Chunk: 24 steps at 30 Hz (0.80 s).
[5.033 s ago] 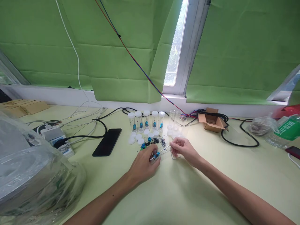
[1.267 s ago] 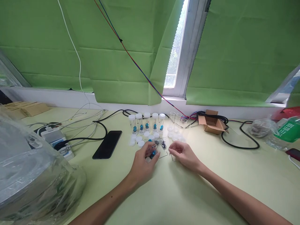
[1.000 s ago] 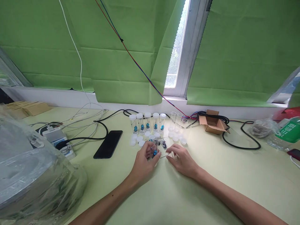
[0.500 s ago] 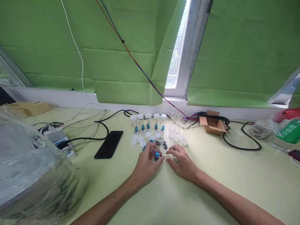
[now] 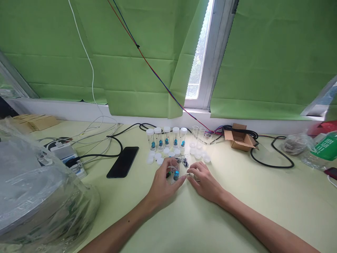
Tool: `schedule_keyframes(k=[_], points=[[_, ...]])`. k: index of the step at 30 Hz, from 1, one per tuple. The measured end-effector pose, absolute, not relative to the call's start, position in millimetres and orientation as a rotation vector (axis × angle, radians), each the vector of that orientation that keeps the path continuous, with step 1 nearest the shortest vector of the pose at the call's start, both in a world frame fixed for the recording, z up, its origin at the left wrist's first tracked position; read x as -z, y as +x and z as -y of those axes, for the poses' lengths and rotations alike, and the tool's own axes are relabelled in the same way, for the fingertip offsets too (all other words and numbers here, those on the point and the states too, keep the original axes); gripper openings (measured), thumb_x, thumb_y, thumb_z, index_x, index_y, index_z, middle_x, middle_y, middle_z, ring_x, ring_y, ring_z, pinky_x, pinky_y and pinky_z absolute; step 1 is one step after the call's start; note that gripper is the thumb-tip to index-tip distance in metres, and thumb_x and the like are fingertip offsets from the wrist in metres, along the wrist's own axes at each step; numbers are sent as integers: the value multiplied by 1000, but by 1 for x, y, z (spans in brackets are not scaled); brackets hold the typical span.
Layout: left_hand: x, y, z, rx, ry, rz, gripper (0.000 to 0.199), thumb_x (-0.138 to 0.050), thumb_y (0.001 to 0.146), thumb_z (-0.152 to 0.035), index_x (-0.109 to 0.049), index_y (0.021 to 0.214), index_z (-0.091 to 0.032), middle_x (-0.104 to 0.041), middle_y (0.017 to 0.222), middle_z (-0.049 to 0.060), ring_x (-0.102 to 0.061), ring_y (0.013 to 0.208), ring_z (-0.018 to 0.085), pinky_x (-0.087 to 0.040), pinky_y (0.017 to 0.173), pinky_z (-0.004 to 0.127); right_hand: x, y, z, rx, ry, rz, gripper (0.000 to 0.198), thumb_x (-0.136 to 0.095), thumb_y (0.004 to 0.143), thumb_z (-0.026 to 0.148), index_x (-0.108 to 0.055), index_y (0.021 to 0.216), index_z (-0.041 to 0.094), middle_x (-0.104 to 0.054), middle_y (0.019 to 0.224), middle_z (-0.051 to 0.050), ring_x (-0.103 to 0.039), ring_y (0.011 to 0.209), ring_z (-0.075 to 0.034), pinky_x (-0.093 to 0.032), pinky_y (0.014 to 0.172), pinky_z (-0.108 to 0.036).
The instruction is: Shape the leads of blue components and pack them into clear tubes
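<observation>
My left hand (image 5: 163, 182) curls around a clear plastic tube (image 5: 172, 178), its fingers behind the tube and its thumb in front. A blue part (image 5: 176, 175) shows at the tube, though I cannot tell whether it is fully inside. To the right, my right hand (image 5: 204, 181) rests on the table with fingers bent and fingertips close together; a thin metal piece (image 5: 197, 179) shows by them, and what they grip is too small to make out. Just beyond both hands lie small dark metal parts (image 5: 185, 162). Something green and dark shows behind my left fingers.
Behind the hands stand several capped tubes (image 5: 166, 137) with blue parts, and uncapped tubes (image 5: 195, 136). Loose white caps (image 5: 158, 155) lie before them. A phone (image 5: 123, 162), power strip (image 5: 75, 165) and plastic-wrapped bulk (image 5: 44, 189) are left; an open cardboard box (image 5: 239, 143) and black cable (image 5: 273, 166) right.
My left fingers have shifted slightly around the tube, which now shows more plainly beside the blue part. The thin metal piece between the hands is less visible. My right hand has barely moved.
</observation>
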State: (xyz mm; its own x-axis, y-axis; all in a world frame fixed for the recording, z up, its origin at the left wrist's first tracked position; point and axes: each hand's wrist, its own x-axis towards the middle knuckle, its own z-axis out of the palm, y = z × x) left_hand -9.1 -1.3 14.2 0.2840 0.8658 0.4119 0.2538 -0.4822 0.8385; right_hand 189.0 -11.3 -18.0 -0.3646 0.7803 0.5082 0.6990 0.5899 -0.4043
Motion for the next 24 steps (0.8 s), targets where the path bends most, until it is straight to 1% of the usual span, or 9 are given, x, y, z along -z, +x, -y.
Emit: schedule_keyframes(k=[3, 7, 12, 16, 19, 24], points=[[-18, -10, 2, -1223, 1935, -980, 30, -64, 82, -25, -46, 105, -23, -56, 95, 2, -56, 87, 16, -47, 83, 31, 19, 189, 10, -150, -1176, 2148, 12, -55, 91, 14, -61, 98, 21, -59, 101, -8, -53, 98, -25, -45, 87, -42], [-18, -11, 2, -1200, 1965, -996, 30, -63, 82, -26, -46, 106, -23, -56, 96, 3, -56, 86, 16, -46, 82, 31, 18, 189, 10, -170, -1198, 2146, 10, -55, 91, 11, -59, 92, 20, -59, 99, -7, -53, 97, -23, -44, 88, -40], [-10, -9, 1, -1097, 1979, -1056, 30, -60, 85, -32, -48, 110, -23, -60, 89, 2, -58, 80, 18, -45, 76, 31, 16, 187, 11, -184, -1234, 2144, 11, -55, 91, 9, -57, 88, 19, -60, 97, -6, -53, 95, -22, -44, 87, -40], [-9, -8, 2, -1036, 2025, -1078, 25, -56, 87, -34, -51, 109, -22, -61, 83, 1, -57, 74, 18, -44, 70, 30, 15, 186, 11, -151, -1260, 2162, 13, -55, 91, 8, -55, 86, 19, -60, 95, -6, -53, 95, -23, -45, 86, -40], [-11, -8, 2, -1000, 2061, -1093, 24, -54, 88, -35, -51, 109, -22, -59, 75, -1, -54, 68, 17, -41, 65, 29, 15, 186, 11, -105, -1277, 2194, 13, -56, 91, 8, -54, 87, 20, -60, 95, -6, -53, 94, -23, -46, 84, -39], [-9, -9, 1, -995, 2108, -1095, 20, -52, 89, -34, -51, 106, -22, -53, 72, -3, -48, 64, 14, -39, 63, 26, 13, 184, 12, 47, -1300, 2306, 12, -56, 91, 9, -52, 87, 20, -58, 96, -7, -52, 92, -24, -47, 81, -38]])
